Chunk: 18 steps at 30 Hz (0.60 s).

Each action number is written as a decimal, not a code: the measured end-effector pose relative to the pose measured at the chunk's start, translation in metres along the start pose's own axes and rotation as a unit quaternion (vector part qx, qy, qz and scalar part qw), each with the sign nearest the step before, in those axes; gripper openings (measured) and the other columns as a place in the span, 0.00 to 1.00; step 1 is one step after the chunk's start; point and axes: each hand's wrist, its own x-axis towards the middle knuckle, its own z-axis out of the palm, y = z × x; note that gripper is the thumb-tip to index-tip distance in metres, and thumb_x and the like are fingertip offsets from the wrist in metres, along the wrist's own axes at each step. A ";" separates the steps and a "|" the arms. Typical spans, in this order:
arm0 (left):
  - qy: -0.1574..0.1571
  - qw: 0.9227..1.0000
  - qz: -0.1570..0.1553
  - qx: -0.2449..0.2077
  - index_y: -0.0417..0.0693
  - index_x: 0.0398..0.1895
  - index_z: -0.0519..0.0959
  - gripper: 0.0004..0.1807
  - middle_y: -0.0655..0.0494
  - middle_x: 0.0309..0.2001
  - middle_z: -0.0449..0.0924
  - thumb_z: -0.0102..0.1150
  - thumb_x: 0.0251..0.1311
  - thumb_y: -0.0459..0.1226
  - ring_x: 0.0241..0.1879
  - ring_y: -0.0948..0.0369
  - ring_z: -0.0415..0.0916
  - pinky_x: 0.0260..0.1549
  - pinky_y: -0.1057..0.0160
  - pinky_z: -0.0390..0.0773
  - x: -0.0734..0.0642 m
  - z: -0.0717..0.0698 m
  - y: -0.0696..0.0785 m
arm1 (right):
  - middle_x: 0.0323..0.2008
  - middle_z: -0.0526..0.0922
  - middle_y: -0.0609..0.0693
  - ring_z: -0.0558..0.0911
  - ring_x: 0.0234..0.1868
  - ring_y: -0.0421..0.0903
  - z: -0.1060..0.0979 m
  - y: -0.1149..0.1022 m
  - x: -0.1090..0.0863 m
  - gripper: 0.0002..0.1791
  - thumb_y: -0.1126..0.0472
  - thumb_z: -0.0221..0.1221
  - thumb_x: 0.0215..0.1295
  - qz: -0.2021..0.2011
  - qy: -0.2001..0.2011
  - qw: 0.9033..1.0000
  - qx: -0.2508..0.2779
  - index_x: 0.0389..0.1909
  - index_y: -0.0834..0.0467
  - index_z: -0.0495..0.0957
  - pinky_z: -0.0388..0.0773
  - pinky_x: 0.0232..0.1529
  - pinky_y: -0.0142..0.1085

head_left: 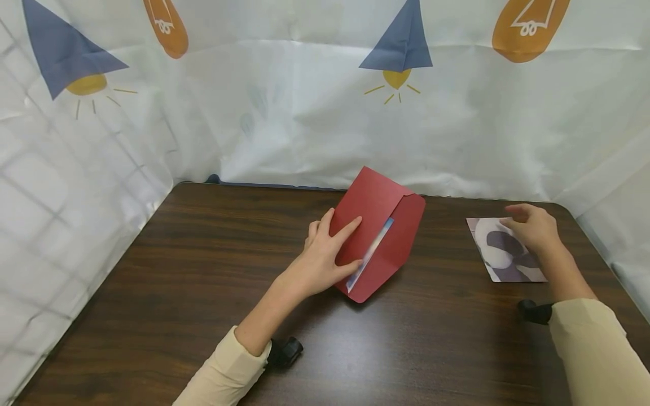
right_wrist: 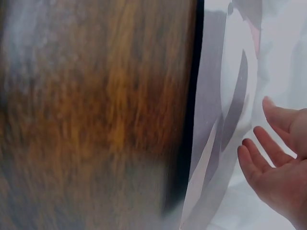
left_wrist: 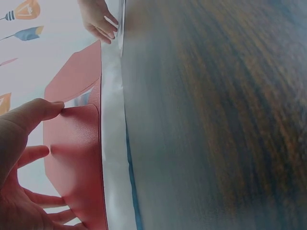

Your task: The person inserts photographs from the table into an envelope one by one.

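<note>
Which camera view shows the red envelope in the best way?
The head view: it shows the red envelope nearly whole, with its flap open and paper inside, though the left hand covers part. The left wrist view shows it slanted, cut by the frame. The right wrist view does not show it.

Left hand [left_wrist: 17, 203], one: is gripping a red envelope [left_wrist: 76, 139], thumb pressing at the edge of its opening. Insert [left_wrist: 82, 99], pale and blue: is showing inside. Right hand [left_wrist: 98, 19]: is hovering beyond, fingers bending loosely. Tabletop [left_wrist: 220, 120], dark wood-grained: is filling the right side. Curtain [left_wrist: 113, 158], white, printed: is hanging behind.
</note>
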 end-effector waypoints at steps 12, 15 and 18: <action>-0.009 1.000 -0.006 0.000 0.59 0.83 0.63 0.43 0.36 0.83 0.44 0.71 0.67 0.45 0.73 0.37 0.53 0.60 0.37 0.76 0.001 0.002 -0.001 | 0.63 0.69 0.83 0.64 0.65 0.82 -0.002 0.011 0.002 0.29 0.57 0.52 0.83 0.012 -0.013 1.000 -0.012 0.69 0.77 0.65 0.66 0.62 0.72; -0.008 1.000 -0.003 0.001 0.58 0.83 0.63 0.43 0.35 0.83 0.45 0.71 0.67 0.45 0.73 0.37 0.54 0.60 0.37 0.76 0.001 0.003 -0.001 | 0.63 0.69 0.83 0.65 0.65 0.82 -0.002 0.012 0.003 0.28 0.58 0.51 0.83 0.016 -0.016 1.000 -0.012 0.69 0.78 0.64 0.67 0.61 0.71; -0.009 1.000 -0.003 0.002 0.58 0.83 0.63 0.43 0.35 0.83 0.45 0.71 0.67 0.45 0.73 0.36 0.54 0.61 0.37 0.76 0.001 0.003 -0.001 | 0.63 0.68 0.84 0.64 0.65 0.82 -0.003 0.013 0.004 0.28 0.58 0.49 0.84 0.020 -0.023 0.999 -0.011 0.69 0.78 0.64 0.67 0.62 0.71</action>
